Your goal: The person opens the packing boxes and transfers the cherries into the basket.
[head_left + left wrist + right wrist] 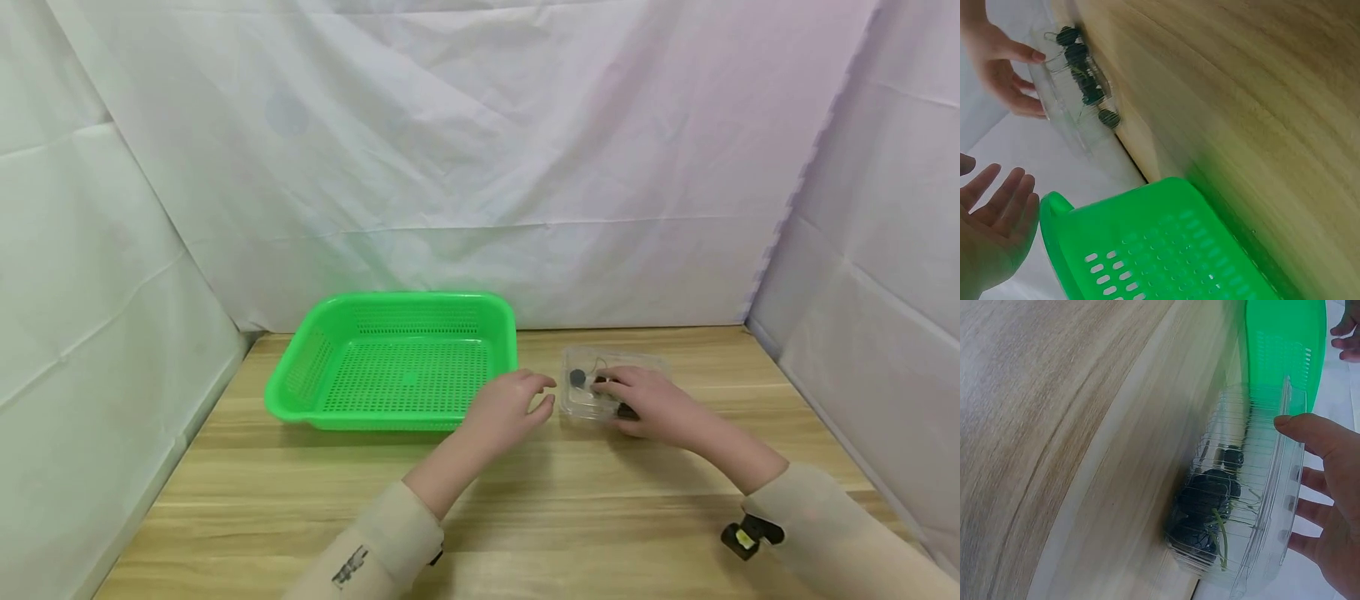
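Note:
A clear plastic box with a ribbed lower part stands on the table. Inside lie several dark round fruits with green stems; they look like grapes. My right hand rests over the box, fingers spread on its top. In the right wrist view its thumb lies at the box's rim, and some fingertips show through the plastic. Left of the box hovers my left hand, palm empty and fingers loosely bent. It is near the right wall of a green basket, whose floor shows in the head view with nothing on it.
A wooden table carries the box and the basket, the basket at the left and the box at the right. White cloth hangs behind and along both sides. A dark wrist device sits at the right sleeve.

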Tool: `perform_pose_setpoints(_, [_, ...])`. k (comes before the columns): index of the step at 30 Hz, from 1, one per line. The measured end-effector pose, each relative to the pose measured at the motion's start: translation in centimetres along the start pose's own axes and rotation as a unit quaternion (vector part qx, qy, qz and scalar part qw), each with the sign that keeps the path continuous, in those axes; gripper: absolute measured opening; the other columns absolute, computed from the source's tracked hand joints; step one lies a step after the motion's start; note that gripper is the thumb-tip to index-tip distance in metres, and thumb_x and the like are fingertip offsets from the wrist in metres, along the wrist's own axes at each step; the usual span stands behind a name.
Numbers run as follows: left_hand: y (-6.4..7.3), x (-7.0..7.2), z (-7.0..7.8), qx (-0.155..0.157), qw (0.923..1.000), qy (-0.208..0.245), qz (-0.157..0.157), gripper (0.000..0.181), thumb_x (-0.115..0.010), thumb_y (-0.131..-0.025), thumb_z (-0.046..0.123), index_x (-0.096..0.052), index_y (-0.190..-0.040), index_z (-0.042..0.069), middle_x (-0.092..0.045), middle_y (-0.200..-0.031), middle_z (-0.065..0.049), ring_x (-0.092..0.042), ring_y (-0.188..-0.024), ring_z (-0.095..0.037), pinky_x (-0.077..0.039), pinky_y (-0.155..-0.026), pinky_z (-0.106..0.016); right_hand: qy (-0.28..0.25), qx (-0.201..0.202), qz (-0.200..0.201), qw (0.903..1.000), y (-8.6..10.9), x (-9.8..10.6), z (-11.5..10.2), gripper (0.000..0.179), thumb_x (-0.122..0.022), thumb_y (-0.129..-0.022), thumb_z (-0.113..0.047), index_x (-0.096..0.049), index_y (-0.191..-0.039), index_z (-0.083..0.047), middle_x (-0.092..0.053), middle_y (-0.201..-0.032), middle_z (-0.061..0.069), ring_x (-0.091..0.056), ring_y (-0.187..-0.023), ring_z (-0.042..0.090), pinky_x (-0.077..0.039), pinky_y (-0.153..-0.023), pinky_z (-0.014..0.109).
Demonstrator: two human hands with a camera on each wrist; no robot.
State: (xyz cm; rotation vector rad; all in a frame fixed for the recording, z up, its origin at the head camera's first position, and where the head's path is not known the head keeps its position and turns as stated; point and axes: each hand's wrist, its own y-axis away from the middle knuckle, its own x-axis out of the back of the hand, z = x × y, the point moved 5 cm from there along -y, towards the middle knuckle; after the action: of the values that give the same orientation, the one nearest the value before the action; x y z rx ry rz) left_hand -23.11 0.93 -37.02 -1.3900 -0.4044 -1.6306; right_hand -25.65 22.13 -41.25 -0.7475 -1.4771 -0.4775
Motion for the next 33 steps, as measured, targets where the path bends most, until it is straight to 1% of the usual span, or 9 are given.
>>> perform_pose_setpoints(3, [-0.6,-0.6,0.3,-0.018,0.9986,-0.048,-0.012,0.026,-0.057,-0.097,0.029,-0.071,-0.115,0.017,-0.069,-0.107,0.002,-0.064,-0.097,-0.014,-0.053,-0.080,-0.028,0.000,0.000,0.000,1.0000,-0.1,0.1,-0.1,0.055,-0.081,-0.081,-0.025,-0.061,-0.129,-0.008,-0.053,-0.134,0.018,-0.050,-0.121,0.036,-0.043,-0.093,0.058])
perform_pose_setpoints(6, [-1.0,-1.3,0.5,-0.044,0.9945,-0.092,-0.023,0.027,-0.057,-0.097,0.031,-0.070,-0.115,0.016,-0.069,-0.104,0.002,-0.064,-0.093,-0.013,-0.053,-0.078,-0.027,0.009,0.003,0.002,1.0000,-0.3,0.0,-0.3,0.055,-0.081,-0.081,-0.026,-0.061,-0.129,-0.009,-0.053,-0.134,0.018,-0.051,-0.121,0.036,-0.043,-0.092,0.057])
perform_pose_setpoints(10, [-1.3,-2.3,1.0,-0.093,0.9831,-0.155,-0.029,0.026,-0.058,-0.096,0.032,-0.070,-0.113,0.016,-0.068,-0.103,0.000,-0.064,-0.093,-0.015,-0.052,-0.081,-0.028,0.018,0.006,0.007,0.9998,-0.3,-0.2,-0.4,0.055,-0.081,-0.081,-0.026,-0.061,-0.129,-0.009,-0.053,-0.134,0.017,-0.050,-0.121,0.036,-0.043,-0.092,0.058])
perform_pose_setpoints(12, [-1.3,-2.8,1.2,-0.116,0.9759,-0.183,-0.024,0.025,-0.059,-0.095,0.032,-0.070,-0.111,0.017,-0.067,-0.103,0.000,-0.063,-0.094,-0.016,-0.050,-0.085,-0.029,0.018,0.004,0.009,0.9998,-0.3,-0.3,-0.5,0.055,-0.081,-0.081,-0.025,-0.061,-0.130,-0.009,-0.052,-0.135,0.017,-0.050,-0.121,0.037,-0.043,-0.092,0.059])
perform_pose_setpoints(15, [-1.3,-3.5,1.4,-0.134,0.9699,-0.203,-0.015,0.027,-0.058,-0.094,0.032,-0.069,-0.113,0.016,-0.066,-0.109,-0.001,-0.063,-0.099,-0.018,-0.048,-0.091,-0.031,0.015,-0.003,0.010,0.9998,-0.3,-0.3,-0.5,0.055,-0.081,-0.081,-0.025,-0.061,-0.130,-0.009,-0.052,-0.136,0.018,-0.049,-0.122,0.038,-0.042,-0.094,0.059])
perform_pose_setpoints(18, [-1.5,-4.0,1.5,-0.135,0.9668,-0.216,-0.018,0.030,-0.058,-0.095,0.033,-0.067,-0.117,0.016,-0.065,-0.118,-0.002,-0.062,-0.107,-0.019,-0.047,-0.094,-0.034,0.015,-0.006,0.013,0.9998,-0.3,-0.2,-0.7,0.056,-0.081,-0.081,-0.024,-0.060,-0.130,-0.008,-0.051,-0.136,0.018,-0.049,-0.123,0.039,-0.041,-0.095,0.059])
perform_pose_setpoints(24, [-1.7,-5.1,1.6,-0.131,0.9618,-0.236,-0.047,0.030,-0.057,-0.095,0.036,-0.066,-0.119,0.020,-0.061,-0.126,0.002,-0.057,-0.116,-0.018,-0.047,-0.096,-0.035,0.010,-0.010,0.022,0.9997,-0.4,-0.1,-1.2,0.057,-0.081,-0.081,-0.021,-0.060,-0.131,-0.006,-0.051,-0.137,0.019,-0.048,-0.123,0.039,-0.040,-0.095,0.060])
perform_pose_setpoints(28, [-1.8,-5.5,1.7,-0.128,0.9629,-0.231,-0.057,0.031,-0.057,-0.096,0.036,-0.065,-0.120,0.019,-0.063,-0.122,0.003,-0.057,-0.115,-0.017,-0.046,-0.096,-0.035,0.010,-0.016,0.026,0.9995,-0.5,-0.2,-1.4,0.057,-0.082,-0.080,-0.021,-0.060,-0.130,-0.005,-0.051,-0.137,0.018,-0.047,-0.124,0.039,-0.039,-0.096,0.060])
perform_pose_setpoints(33, [-2.0,-5.9,1.8,-0.124,0.9672,-0.216,-0.052,0.025,-0.058,-0.096,0.034,-0.067,-0.112,0.018,-0.065,-0.118,0.002,-0.059,-0.112,-0.017,-0.047,-0.094,-0.034,0.013,-0.029,0.024,0.9992,-0.6,-0.4,-1.6,0.058,-0.082,-0.079,-0.022,-0.060,-0.130,-0.006,-0.052,-0.135,0.018,-0.048,-0.124,0.038,-0.040,-0.095,0.059])
